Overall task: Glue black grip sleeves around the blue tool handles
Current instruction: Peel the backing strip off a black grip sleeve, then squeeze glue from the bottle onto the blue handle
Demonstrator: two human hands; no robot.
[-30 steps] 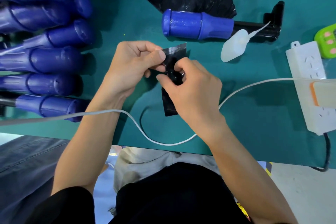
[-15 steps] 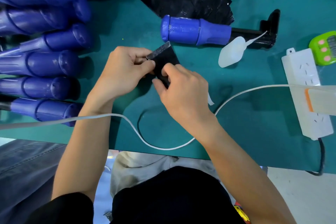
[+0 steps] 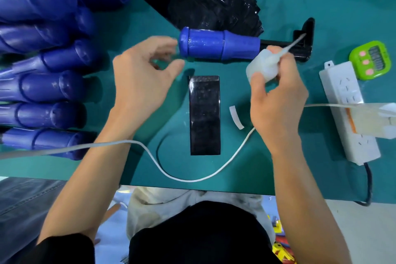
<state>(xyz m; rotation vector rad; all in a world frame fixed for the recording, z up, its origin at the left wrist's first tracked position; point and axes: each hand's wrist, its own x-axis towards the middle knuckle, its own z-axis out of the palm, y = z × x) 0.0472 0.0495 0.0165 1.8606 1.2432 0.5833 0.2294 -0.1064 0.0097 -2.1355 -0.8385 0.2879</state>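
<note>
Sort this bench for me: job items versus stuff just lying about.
Job: blue handle, black sleeve, glue bottle in the right hand, spare sleeves, handle stack.
Lying about: power strip, green timer, white cable, paper strip.

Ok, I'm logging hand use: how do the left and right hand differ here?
The left hand is open and holds nothing; the right hand grips the glue bottle. The left hand is near the capped end of the handle; the right hand is nearer its other end. The left hand is blurred, the right hand sharp. Both are over the mat, one on each side of the flat sleeve.
</note>
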